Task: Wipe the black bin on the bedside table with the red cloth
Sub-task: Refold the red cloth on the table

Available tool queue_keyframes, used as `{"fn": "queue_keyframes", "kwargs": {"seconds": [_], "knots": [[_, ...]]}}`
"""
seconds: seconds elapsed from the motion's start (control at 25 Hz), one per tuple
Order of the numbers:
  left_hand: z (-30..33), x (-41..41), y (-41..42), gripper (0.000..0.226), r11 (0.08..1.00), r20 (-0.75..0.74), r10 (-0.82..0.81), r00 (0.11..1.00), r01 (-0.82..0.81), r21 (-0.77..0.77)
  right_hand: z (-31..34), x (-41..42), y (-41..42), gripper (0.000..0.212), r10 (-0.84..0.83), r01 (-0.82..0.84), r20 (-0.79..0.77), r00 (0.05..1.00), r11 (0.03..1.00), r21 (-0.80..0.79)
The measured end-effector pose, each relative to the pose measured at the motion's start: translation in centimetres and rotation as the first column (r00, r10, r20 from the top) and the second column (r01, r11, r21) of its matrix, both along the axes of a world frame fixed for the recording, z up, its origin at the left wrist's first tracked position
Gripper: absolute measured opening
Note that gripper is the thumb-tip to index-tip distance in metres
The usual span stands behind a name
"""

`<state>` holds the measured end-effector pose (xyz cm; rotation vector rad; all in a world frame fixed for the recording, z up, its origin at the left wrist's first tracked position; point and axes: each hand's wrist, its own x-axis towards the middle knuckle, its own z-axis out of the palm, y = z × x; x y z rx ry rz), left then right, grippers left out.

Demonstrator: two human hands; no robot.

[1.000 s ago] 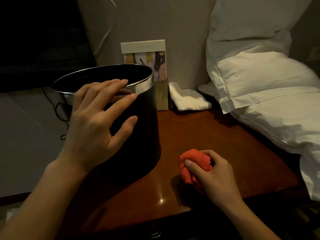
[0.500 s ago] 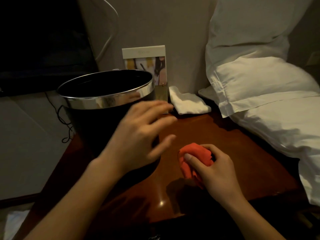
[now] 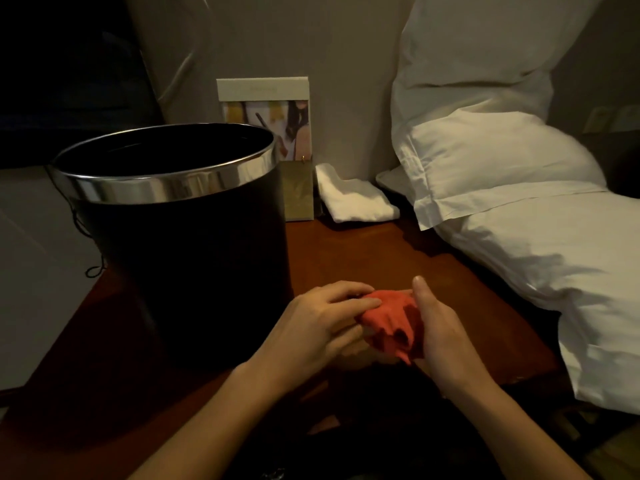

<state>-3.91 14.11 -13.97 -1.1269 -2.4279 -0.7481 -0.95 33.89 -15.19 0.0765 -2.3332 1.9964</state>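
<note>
While both hands are busy with the red cloth (image 3: 388, 322), the wiping itself looks not yet begun: the cloth is held clear of the black bin (image 3: 183, 258), with no part of it touching the bin's dark wall or its shiny metal rim. The bin stands upright on the left part of the bedside table (image 3: 363, 251), its open mouth showing nothing I can make out inside. Just to the right of the bin's base, low over the table near its front edge, the cloth sits bunched between the two hands. The left hand (image 3: 322, 327) pinches the cloth's left edge, its fingers (image 3: 349, 299) curled over the top of the fabric. The right hand (image 3: 440, 327) grips the cloth's right side; its thumb stands up along the fabric, while its other fingers are hidden beneath, so how they close cannot be seen. Loose folds hang down between the hands, which suggests the cloth is being spread or re-folded into a pad before use. By that reading, everything of the wipe is left: bringing the cloth against the bin and rubbing over its wall and rim.
</note>
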Motion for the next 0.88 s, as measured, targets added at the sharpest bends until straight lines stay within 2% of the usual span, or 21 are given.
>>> {"fn": "queue_keyframes", "kwargs": {"seconds": [0.12, 0.2, 0.32, 0.4, 0.48, 0.6, 0.64, 0.72, 0.8, 0.88], "knots": [[-0.6, -0.2, 0.8, 0.016, 0.954, 0.23, 0.006, 0.973, -0.075, 0.291, 0.1, 0.1, 1.0, 0.054, 0.11, -0.107, -0.028, 0.993, 0.989, 0.103], [-0.8, -0.5, 1.4, 0.013, 0.907, 0.376, -0.014, 0.926, -0.147, 0.395, 0.0, 0.3, 1.4, 0.047, 0.186, -0.185, 0.001, 0.983, 0.98, 0.071], [-1.2, -0.9, 2.0, 0.032, 0.87, 0.503, 0.014, 0.864, -0.259, 0.42, -0.1, 0.5, 1.9, 0.035, 0.188, -0.189, 0.021, 0.982, 0.982, 0.017], [-1.5, -1.3, 2.4, 0.03, 0.867, 0.537, 0.068, 0.841, -0.317, 0.385, -0.4, 0.4, 2.2, 0.032, 0.151, -0.152, 0.042, 0.988, 0.988, 0.031], [-1.7, -1.6, 2.8, 0.025, 0.861, 0.597, 0.108, 0.795, -0.375, 0.344, -0.8, 0.1, 2.5, 0.031, 0.081, -0.083, 0.023, 0.996, 0.99, 0.117], [-2.1, -2.0, 3.2, 0.024, 0.864, 0.739, -0.04, 0.673, -0.348, 0.364, -1.5, -0.7, 2.9, 0.032, 0.0, 0.005, -0.026, 1.0, 0.979, 0.206], [-2.2, -2.1, 3.3, 0.025, 0.873, 0.744, -0.079, 0.663, -0.314, 0.373, -1.6, -0.9, 2.8, 0.038, -0.023, 0.033, -0.045, 0.999, 0.974, 0.225], [-2.7, -2.6, 3.4, 0.03, 0.88, 0.697, -0.036, 0.717, -0.307, 0.361, -1.6, -1.2, 2.8, 0.058, -0.106, 0.133, -0.106, 0.989, 0.949, 0.287], [-2.8, -3.1, 3.5, 0.022, 0.868, 0.627, 0.161, 0.762, -0.412, 0.277, -1.5, -1.6, 3.0, 0.067, -0.219, 0.25, -0.134, 0.966, 0.921, 0.298], [-2.8, -3.6, 3.4, 0.028, 0.864, 0.519, 0.356, 0.777, -0.486, 0.135, -1.4, -2.0, 3.2, 0.061, -0.248, 0.269, -0.105, 0.963, 0.917, 0.296]]}}
